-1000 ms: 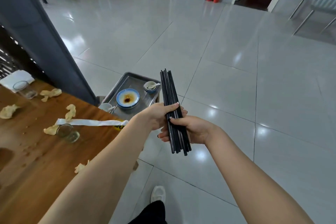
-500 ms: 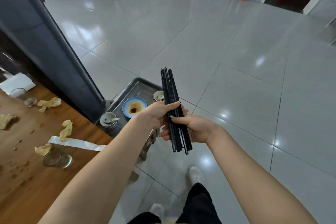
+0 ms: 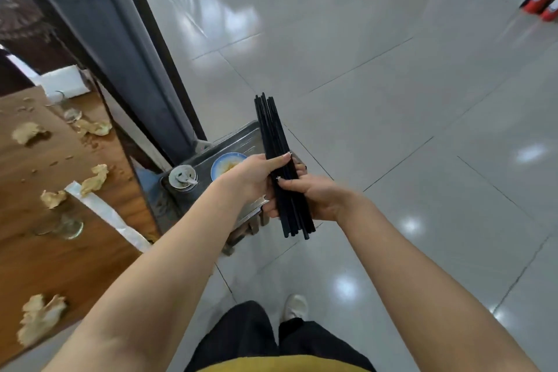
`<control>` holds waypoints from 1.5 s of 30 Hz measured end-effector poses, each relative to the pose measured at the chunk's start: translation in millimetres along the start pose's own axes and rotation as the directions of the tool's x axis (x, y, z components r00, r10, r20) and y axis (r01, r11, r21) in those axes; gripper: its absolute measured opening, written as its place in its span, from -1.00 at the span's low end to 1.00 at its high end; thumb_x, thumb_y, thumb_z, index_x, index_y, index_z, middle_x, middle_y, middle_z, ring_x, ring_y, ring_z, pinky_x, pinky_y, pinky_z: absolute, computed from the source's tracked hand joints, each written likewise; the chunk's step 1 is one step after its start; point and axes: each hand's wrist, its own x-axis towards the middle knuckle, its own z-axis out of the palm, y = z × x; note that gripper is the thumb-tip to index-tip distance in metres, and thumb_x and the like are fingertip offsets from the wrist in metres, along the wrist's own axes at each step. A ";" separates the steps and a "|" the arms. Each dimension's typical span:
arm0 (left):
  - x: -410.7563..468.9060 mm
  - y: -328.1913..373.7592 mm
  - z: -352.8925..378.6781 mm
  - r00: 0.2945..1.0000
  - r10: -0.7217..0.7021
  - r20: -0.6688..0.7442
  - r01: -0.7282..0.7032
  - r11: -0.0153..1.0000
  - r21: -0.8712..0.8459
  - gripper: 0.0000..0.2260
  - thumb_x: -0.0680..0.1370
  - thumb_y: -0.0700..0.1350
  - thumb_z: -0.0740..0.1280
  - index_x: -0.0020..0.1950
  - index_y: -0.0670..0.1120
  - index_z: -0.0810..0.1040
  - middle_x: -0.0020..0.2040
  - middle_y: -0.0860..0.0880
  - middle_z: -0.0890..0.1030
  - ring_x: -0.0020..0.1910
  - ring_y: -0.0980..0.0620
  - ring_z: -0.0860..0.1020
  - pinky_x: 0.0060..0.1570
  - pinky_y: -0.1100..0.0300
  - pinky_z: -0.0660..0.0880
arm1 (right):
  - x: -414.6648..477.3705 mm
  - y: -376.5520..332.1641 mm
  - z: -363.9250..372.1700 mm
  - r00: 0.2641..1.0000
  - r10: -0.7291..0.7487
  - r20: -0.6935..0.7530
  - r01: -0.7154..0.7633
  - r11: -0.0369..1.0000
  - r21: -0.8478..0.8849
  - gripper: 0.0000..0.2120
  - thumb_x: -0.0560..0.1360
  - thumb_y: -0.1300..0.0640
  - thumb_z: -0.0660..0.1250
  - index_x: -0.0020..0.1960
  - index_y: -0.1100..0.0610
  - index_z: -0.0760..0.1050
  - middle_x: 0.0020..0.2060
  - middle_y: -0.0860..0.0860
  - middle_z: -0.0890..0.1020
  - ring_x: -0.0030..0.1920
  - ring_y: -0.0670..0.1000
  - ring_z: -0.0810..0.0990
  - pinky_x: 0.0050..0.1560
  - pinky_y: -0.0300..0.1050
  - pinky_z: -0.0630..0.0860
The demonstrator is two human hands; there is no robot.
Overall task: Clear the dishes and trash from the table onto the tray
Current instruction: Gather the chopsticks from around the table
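I hold a bundle of several black chopsticks (image 3: 273,136) upright over the floor. My left hand (image 3: 256,178) grips the bundle from the left and my right hand (image 3: 308,199) grips it from the right, just below. Behind my hands a metal tray (image 3: 238,137) sits low beside the table, partly hidden by them. On it are a blue-rimmed plate (image 3: 225,160) with sauce and a small cup with a spoon (image 3: 182,177). The wooden table (image 3: 27,254) at the left carries crumpled napkins (image 3: 93,180), a white paper strip (image 3: 108,216) and a glass (image 3: 68,222).
A grey padded partition (image 3: 120,39) rises behind the tray. A second glass (image 3: 68,109) and a white tissue block (image 3: 62,83) stand at the table's far end. Glossy tiled floor (image 3: 392,100) spreads to the right. My legs and a white shoe (image 3: 294,306) show below.
The view has swung down and left, closer to the tray. Both hands keep hold of the chopsticks, now over the tray's right end.
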 end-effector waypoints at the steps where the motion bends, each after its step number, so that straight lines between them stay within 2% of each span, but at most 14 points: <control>1: 4.0 -0.5 1.4 1.000 0.008 -0.029 -0.009 1.000 -0.030 -0.85 0.60 -0.16 0.27 0.04 -0.25 0.53 -0.13 -0.16 0.67 -0.17 -0.06 0.67 -0.16 0.08 0.63 | 4.4 -3.0 -6.4 1.000 0.012 0.012 -0.011 1.000 -0.015 -0.80 0.63 0.17 0.14 0.10 0.27 0.46 -0.17 0.21 0.67 -0.16 0.13 0.68 -0.08 -0.01 0.62; 8: 27.7 -3.9 -15.2 0.986 0.026 -0.165 -0.038 0.997 -0.071 -0.83 0.60 -0.09 0.27 0.06 -0.17 0.56 -0.03 -0.12 0.67 -0.10 -0.06 0.65 -0.10 0.08 0.62 | 41.1 -14.1 -30.7 0.987 0.129 0.095 -0.117 0.986 -0.120 -0.76 0.64 0.11 0.15 0.10 0.26 0.48 -0.17 0.17 0.66 -0.14 0.13 0.65 -0.01 0.04 0.53; 12: 44.9 3.3 -33.8 0.974 0.030 -0.224 -0.055 0.993 -0.107 -0.82 0.61 -0.09 0.27 0.09 -0.19 0.53 0.01 -0.14 0.66 -0.06 -0.07 0.64 -0.38 0.20 0.57 | 72.9 -25.1 -34.3 0.980 0.175 0.094 -0.158 0.973 -0.167 -0.73 0.65 0.09 0.13 0.08 0.27 0.49 -0.21 0.16 0.65 -0.17 0.11 0.64 0.01 0.06 0.52; 16: 69.2 9.5 -63.5 0.966 0.048 -0.253 -0.083 0.988 -0.131 -0.83 0.62 -0.09 0.25 0.07 -0.17 0.54 0.03 -0.12 0.66 -0.02 -0.06 0.64 0.09 0.00 0.57 | 116.6 -35.3 -40.2 0.962 0.253 0.097 -0.233 0.955 -0.186 -0.69 0.64 0.06 0.15 0.18 0.29 0.44 -0.20 0.15 0.64 -0.13 0.12 0.63 0.15 0.13 0.49; 17: 74.7 11.8 -71.1 0.965 0.046 -0.258 -0.084 0.987 -0.139 -0.83 0.62 -0.09 0.24 0.05 -0.16 0.55 0.02 -0.11 0.67 -0.03 -0.05 0.64 0.08 0.01 0.57 | 127.1 -38.5 -42.5 0.957 0.274 0.099 -0.251 0.947 -0.200 -0.67 0.63 0.04 0.16 0.20 0.30 0.44 -0.19 0.15 0.64 -0.12 0.11 0.63 0.15 0.11 0.49; 20: 87.0 16.2 -90.0 0.966 0.051 -0.254 -0.106 0.972 -0.209 -0.82 0.64 -0.09 0.20 0.02 -0.16 0.55 -0.04 -0.09 0.67 -0.09 -0.03 0.64 -0.25 0.16 0.60 | 154.3 -48.5 -45.3 0.932 0.344 0.115 -0.310 0.921 -0.236 -0.67 0.64 0.03 0.15 0.16 0.30 0.43 -0.23 0.14 0.62 -0.18 0.09 0.63 0.03 0.03 0.54; 24: 105.8 12.5 -116.8 0.963 0.053 -0.265 -0.126 0.956 -0.266 -0.80 0.65 -0.07 0.16 0.02 -0.12 0.53 -0.11 -0.03 0.68 -0.07 -0.03 0.63 -0.06 0.03 0.51 | 189.4 -58.5 -46.5 0.887 0.447 0.119 -0.396 0.866 -0.304 -0.71 0.63 0.01 0.15 0.06 0.24 0.46 -0.28 0.11 0.57 -0.22 0.07 0.57 0.09 0.07 0.52; 26: 115.5 7.1 -128.6 0.961 0.052 -0.270 -0.127 0.955 -0.266 -0.79 0.66 -0.05 0.15 0.03 -0.12 0.52 -0.09 -0.03 0.67 -0.05 -0.05 0.62 -0.14 0.02 0.47 | 204.2 -59.1 -48.2 0.865 0.488 0.118 -0.426 0.838 -0.341 -0.70 0.63 -0.02 0.15 -0.02 0.22 0.46 -0.31 0.09 0.53 -0.26 0.05 0.54 0.10 0.09 0.51; 28: 123.3 -0.4 -135.3 0.957 0.040 -0.288 -0.128 0.947 -0.293 -0.78 0.66 -0.03 0.13 0.02 -0.12 0.50 -0.10 -0.04 0.66 -0.08 -0.05 0.61 -0.29 0.09 0.44 | 216.1 -57.3 -49.3 0.843 0.526 0.110 -0.454 0.807 -0.379 -0.67 0.62 -0.04 0.14 -0.08 0.21 0.44 -0.34 0.07 0.48 -0.31 0.03 0.50 -0.02 0.01 0.55; 31: 137.2 -12.6 -141.0 0.937 0.026 -0.349 -0.174 0.900 -0.400 -0.79 0.65 -0.03 0.14 -0.05 -0.11 0.47 -0.22 0.00 0.65 -0.20 0.00 0.60 -0.26 0.10 0.36 | 237.2 -53.8 -54.9 0.826 0.557 0.084 -0.475 0.769 -0.429 -0.67 0.62 -0.07 0.15 -0.12 0.19 0.38 -0.40 0.03 0.43 -0.41 -0.02 0.40 -0.30 -0.15 0.50; 34: 149.7 -19.0 -143.7 0.899 -0.014 -0.437 -0.228 0.838 -0.496 -0.76 0.63 -0.08 0.17 -0.19 -0.13 0.47 -0.37 -0.01 0.60 -0.35 0.05 0.58 -0.24 0.15 0.42 | 258.6 -49.4 -61.0 0.817 0.573 0.067 -0.474 0.732 -0.490 -0.69 0.63 -0.04 0.13 -0.15 0.16 0.34 -0.49 -0.03 0.42 -0.51 -0.10 0.34 -0.44 -0.26 0.36; 37: 164.2 -25.4 -149.0 0.837 -0.061 -0.543 -0.276 0.811 -0.516 -0.70 0.61 -0.11 0.23 -0.30 -0.18 0.44 -0.46 -0.03 0.54 -0.44 0.07 0.53 -0.28 0.22 0.50 | 279.6 -44.3 -69.2 0.788 0.610 0.085 -0.448 0.661 -0.602 -0.67 0.63 -0.05 0.13 -0.21 0.14 0.32 -0.46 -0.02 0.34 -0.52 -0.10 0.27 -0.43 -0.25 0.28; 41: 186.3 -41.2 -154.2 0.780 -0.168 -0.602 -0.330 0.707 -0.625 -0.75 0.60 -0.12 0.26 -0.23 -0.21 0.47 -0.42 -0.05 0.56 -0.32 -0.02 0.55 -0.11 0.08 0.54 | 305.5 -37.9 -86.6 0.719 0.689 0.094 -0.437 0.553 -0.709 -0.65 0.60 -0.05 0.19 -0.26 0.13 0.28 -0.45 0.00 0.29 -0.52 -0.09 0.23 -0.46 -0.24 0.24; 45: 206.7 -71.6 -164.0 0.761 -0.222 -0.609 -0.274 0.742 -0.612 -0.78 0.59 -0.09 0.28 -0.19 -0.18 0.52 -0.31 -0.05 0.62 -0.27 -0.01 0.57 -0.15 0.09 0.54 | 332.1 -31.0 -109.5 0.686 0.724 0.080 -0.372 0.442 -0.816 -0.70 0.57 -0.07 0.25 -0.08 0.18 0.37 -0.41 0.00 0.33 -0.52 -0.10 0.24 -0.47 -0.24 0.26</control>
